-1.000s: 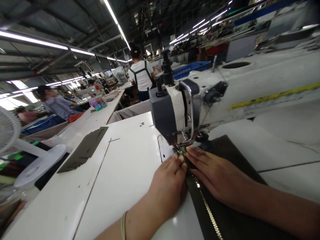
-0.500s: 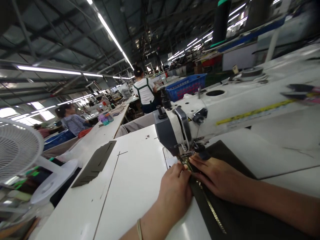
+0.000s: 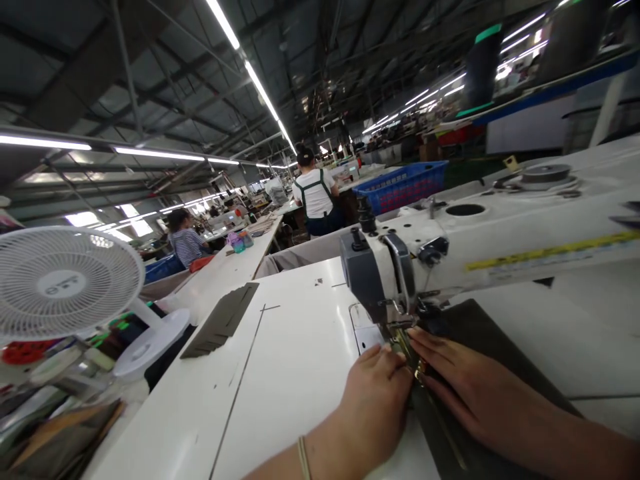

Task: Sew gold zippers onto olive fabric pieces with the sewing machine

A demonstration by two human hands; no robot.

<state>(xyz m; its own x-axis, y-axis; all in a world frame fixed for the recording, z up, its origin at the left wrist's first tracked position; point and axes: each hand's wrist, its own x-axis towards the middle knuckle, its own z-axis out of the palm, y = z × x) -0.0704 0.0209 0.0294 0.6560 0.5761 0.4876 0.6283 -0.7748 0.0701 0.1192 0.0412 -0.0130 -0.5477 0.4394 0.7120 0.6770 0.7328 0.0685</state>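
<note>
A dark olive fabric piece (image 3: 493,337) lies under the presser foot (image 3: 403,325) of a white and grey sewing machine (image 3: 367,267). Along its left edge runs a gold metal zipper (image 3: 453,443), and a shiny gold slider (image 3: 420,371) shows between my hands. My left hand (image 3: 377,403) is closed at the zipper's left side, just in front of the foot; its fingertips are partly hidden. Flat on the fabric, right of the zipper, lies my right hand (image 3: 467,377), its fingers stretched toward the foot.
Cut olive pieces (image 3: 220,323) lie on the white table (image 3: 280,380) at left. A white fan (image 3: 70,283) stands beyond its left edge. Yellow measuring tape (image 3: 545,252) runs along the machine arm. Behind are a blue crate (image 3: 405,188) and two seated co-workers.
The view has swung left, so the scene sits farther right. A gold slider now shows between my hands, and the lower zipper looks less bright. Both hands stay close to the presser foot.
</note>
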